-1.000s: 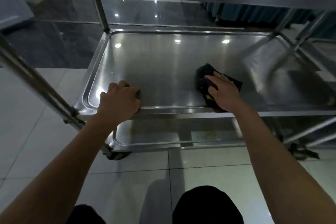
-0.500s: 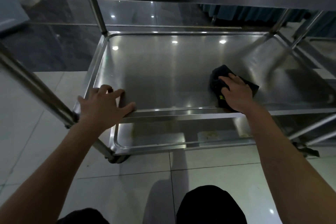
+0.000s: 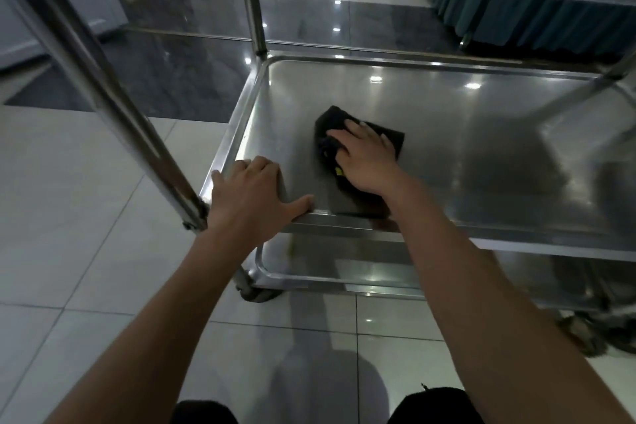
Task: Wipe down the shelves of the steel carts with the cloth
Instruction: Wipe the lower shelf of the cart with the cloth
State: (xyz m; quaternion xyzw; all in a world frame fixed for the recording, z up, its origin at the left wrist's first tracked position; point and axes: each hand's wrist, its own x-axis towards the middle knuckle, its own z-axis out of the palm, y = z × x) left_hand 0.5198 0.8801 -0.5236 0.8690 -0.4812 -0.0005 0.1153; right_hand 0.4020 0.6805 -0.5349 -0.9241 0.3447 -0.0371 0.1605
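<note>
The right hand [image 3: 366, 158], flat on the black cloth [image 3: 358, 138], has slid the cloth leftward along the middle shelf [image 3: 481, 134], so the two now lie just beside the left hand [image 3: 253, 198] rather than well apart from it. The left hand sits at the shelf's near left corner, thumb spread along the front rim, fingers over the edge.

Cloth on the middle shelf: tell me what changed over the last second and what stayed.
The right hand slid the black cloth leftward along the middle shelf, from right of centre toward the left end, nearer the left hand. The left hand loosened its curled grip on the front rim and now rests there with fingers spread. Unchanged: the right hand presses flat on the cloth; nothing else sits on the shelf.
</note>
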